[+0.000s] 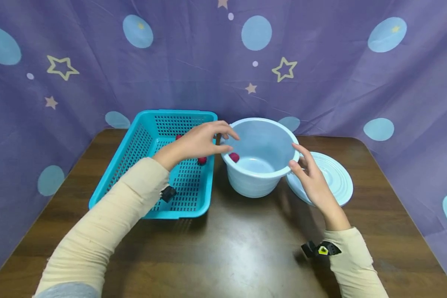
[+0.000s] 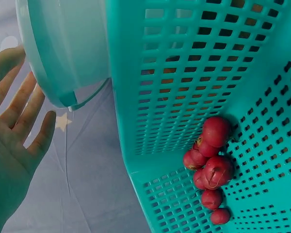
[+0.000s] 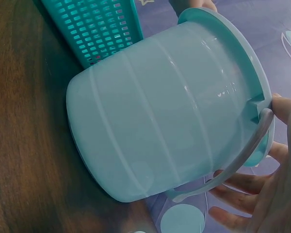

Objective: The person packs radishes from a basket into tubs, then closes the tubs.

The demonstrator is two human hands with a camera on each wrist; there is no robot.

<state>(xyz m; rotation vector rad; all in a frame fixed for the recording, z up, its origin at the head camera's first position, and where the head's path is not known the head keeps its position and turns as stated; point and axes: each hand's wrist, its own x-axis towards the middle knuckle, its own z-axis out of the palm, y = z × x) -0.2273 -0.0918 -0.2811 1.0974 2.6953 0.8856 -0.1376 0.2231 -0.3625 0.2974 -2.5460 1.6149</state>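
A pale blue bucket (image 1: 253,182) stands upright on the table, with one red radish (image 1: 234,157) visible inside at its left. My left hand (image 1: 203,140) hovers at the bucket's left rim, fingers spread from the thumb with nothing between them. On the opposite side, my right hand (image 1: 313,182) grips the rim between thumb and forefinger. Its other fingers (image 3: 233,194) extend below the bucket's handle (image 3: 233,167) in the right wrist view. Several red radishes (image 2: 217,171) lie in a turquoise basket (image 1: 186,198) left of the bucket, partly hidden by my left arm in the head view.
A round pale blue lid (image 1: 333,178) lies on the table, right of the bucket and partly behind my right hand. The brown wooden table (image 1: 238,248) backs onto a purple curtain (image 1: 193,66) with stars and dots. The basket's tall perforated wall stands close to the bucket.
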